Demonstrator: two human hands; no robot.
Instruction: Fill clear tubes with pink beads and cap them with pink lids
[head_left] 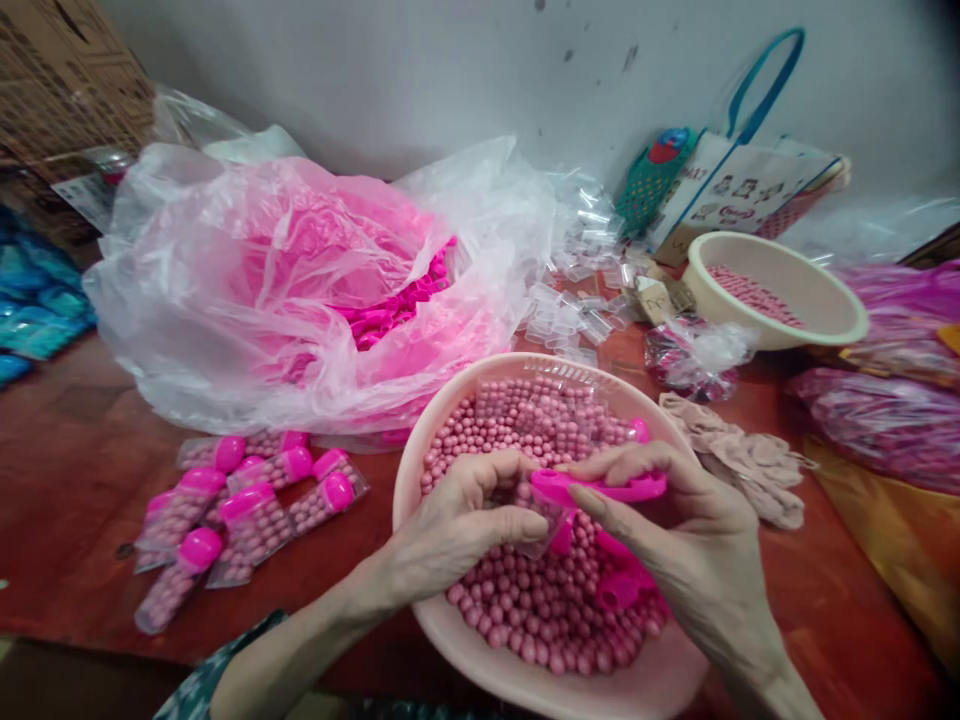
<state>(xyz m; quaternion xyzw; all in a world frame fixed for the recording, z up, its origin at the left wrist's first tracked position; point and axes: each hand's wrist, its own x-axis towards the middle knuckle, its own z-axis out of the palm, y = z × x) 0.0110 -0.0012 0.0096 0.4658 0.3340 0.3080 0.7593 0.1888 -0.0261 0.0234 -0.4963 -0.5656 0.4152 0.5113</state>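
Observation:
Both hands meet above a pale pink basin (420,470) filled with round pink beads (540,620). My left hand (472,520) pinches a clear plastic container (536,545), partly hidden by its fingers. In my right hand (675,520) is a bright pink plastic cap (600,487), gripped between thumb and fingers. The cap's left end touches or nearly touches the container's top. Below the right hand, more bright pink plastic pieces (626,588) lie on the beads. Clear containers of beads (536,410) rest at the basin's far side.
Left of the basin lie several bead-filled containers with pink caps (255,515). Behind them sits a large plastic bag (300,270) of pink pieces. Clear empty containers (559,315) are scattered beyond. At right are a cream bowl (847,320), beige gloves (742,460) and wrapped bundles (877,420).

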